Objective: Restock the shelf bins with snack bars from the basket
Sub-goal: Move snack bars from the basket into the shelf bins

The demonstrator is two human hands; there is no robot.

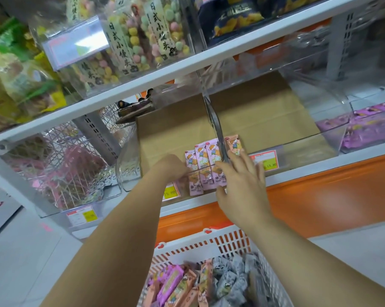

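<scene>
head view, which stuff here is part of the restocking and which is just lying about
Job: pink snack bars, clear bin, basket, left hand, right hand.
Lying about: puff-ball jars, purple packs, price tag.

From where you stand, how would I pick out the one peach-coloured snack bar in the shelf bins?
Find the orange-fronted shelf, then the two clear bins lined with cardboard above it. The peach snack bar stands upright right of the clear divider between them, near the right hand. It is alone there; the pink bars left of the divider form a row.
</scene>
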